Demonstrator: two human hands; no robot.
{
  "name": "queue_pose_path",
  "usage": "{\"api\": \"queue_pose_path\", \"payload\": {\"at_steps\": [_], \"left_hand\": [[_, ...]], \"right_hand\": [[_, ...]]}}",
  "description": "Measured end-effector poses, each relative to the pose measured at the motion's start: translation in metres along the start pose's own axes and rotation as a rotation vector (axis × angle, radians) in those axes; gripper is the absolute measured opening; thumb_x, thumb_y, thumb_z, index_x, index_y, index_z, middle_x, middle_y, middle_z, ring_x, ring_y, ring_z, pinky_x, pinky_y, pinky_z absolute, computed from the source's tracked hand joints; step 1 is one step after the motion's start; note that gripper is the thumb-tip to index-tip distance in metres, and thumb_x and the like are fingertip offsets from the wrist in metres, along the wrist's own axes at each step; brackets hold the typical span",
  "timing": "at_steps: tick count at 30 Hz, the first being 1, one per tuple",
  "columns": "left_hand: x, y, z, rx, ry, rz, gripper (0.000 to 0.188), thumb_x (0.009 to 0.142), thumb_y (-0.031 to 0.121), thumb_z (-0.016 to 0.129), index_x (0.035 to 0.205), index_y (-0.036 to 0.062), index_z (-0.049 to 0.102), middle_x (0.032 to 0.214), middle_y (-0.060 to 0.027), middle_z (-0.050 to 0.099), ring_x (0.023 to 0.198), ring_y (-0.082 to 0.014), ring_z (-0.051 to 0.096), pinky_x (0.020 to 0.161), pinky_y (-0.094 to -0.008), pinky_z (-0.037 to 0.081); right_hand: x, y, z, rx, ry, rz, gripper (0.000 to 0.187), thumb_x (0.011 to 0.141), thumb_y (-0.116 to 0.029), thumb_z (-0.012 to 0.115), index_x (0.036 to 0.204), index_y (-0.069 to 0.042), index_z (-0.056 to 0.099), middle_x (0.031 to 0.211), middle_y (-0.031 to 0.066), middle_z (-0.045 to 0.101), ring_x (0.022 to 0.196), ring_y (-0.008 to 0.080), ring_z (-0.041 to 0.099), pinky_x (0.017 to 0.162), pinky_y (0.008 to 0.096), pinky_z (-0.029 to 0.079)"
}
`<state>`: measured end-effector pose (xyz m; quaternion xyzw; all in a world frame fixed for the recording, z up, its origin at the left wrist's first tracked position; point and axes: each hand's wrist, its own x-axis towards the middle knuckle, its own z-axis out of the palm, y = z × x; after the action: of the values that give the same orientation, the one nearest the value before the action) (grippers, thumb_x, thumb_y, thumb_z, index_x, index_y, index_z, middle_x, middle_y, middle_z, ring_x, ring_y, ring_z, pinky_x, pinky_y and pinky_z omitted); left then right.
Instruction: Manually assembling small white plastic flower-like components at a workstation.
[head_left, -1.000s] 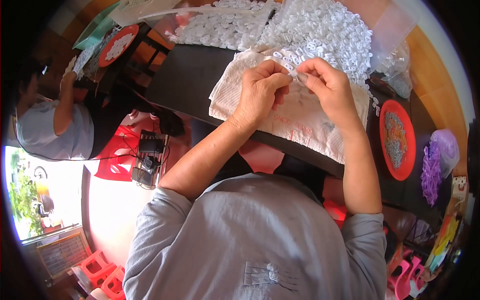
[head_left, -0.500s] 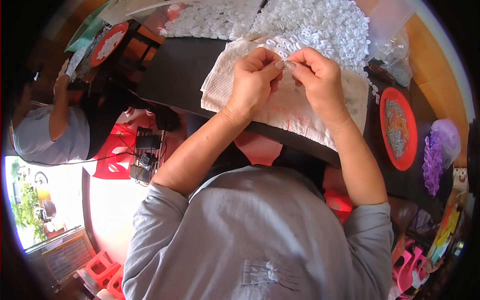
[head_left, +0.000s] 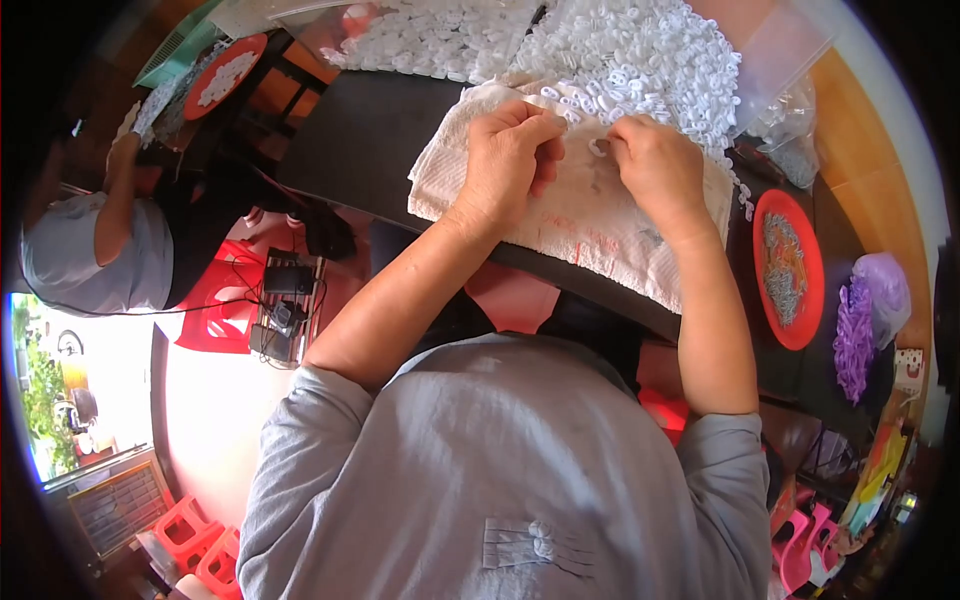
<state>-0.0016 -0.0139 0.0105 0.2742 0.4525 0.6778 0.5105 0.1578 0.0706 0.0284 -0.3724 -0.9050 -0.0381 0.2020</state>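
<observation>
My left hand (head_left: 515, 155) is raised over a beige towel (head_left: 570, 215), its thumb and fingers pinched together. Whatever its fingertips hold, if anything, cannot be made out. A short way to the right, my right hand (head_left: 658, 172) pinches a small white looped plastic piece (head_left: 598, 147) at its fingertips. The two hands are apart. Just beyond them, a big heap of similar white plastic pieces (head_left: 640, 60) spreads over the far side of the table, some reaching the towel's edge.
On the dark table (head_left: 360, 135), a red plate (head_left: 815, 270) of small metal parts lies at right, beside purple pieces (head_left: 853, 340) and a plastic bag (head_left: 885, 285). Another person (head_left: 100, 245) works at left near a second red plate (head_left: 225, 80). Red stools (head_left: 190, 530) stand lower left.
My hands were together at the fingertips and have parted. The right hand has moved right and down, with a white piece at its fingertips; the left has stayed nearly in place.
</observation>
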Motion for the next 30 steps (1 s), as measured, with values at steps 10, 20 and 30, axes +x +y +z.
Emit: {"api": "queue_pose_path", "payload": {"at_steps": [10,20,30], "left_hand": [[-0.0005,-0.0001,0.0006,0.02,0.009,-0.02,0.011,0.083,0.011,0.061,0.078,0.0012,0.059,0.065,-0.0053,0.057,0.046,-0.0118,0.048,0.039,-0.0246,0.034],[0.0003,0.0001,0.0028,-0.053,0.017,0.006,0.012,0.081,0.011,0.06,0.075,0.0011,0.058,0.062,-0.0051,0.055,0.041,-0.0115,0.046,0.035,-0.0258,0.032],[0.0005,0.0025,0.0001,-0.11,0.05,-0.006,0.01,0.081,0.01,0.06,0.078,0.0013,0.057,0.064,-0.0058,0.055,0.043,-0.0127,0.046,0.037,-0.0262,0.033]], "right_hand": [[-0.0031,-0.0089,0.0025,-0.015,0.013,-0.179,0.004,0.079,-0.011,0.063,0.082,-0.008,0.064,0.082,0.0084,0.063,0.076,0.0305,0.063,0.065,0.0426,0.05],[-0.0028,-0.0064,0.004,0.195,0.059,-0.285,0.01,0.074,0.0,0.056,0.081,-0.005,0.062,0.083,0.0104,0.062,0.079,0.0313,0.061,0.067,0.0412,0.048],[0.0006,-0.0055,0.0024,0.181,0.218,-0.226,0.013,0.073,0.0,0.06,0.084,-0.007,0.064,0.082,0.0068,0.061,0.082,0.0273,0.059,0.073,0.0384,0.046]]}}
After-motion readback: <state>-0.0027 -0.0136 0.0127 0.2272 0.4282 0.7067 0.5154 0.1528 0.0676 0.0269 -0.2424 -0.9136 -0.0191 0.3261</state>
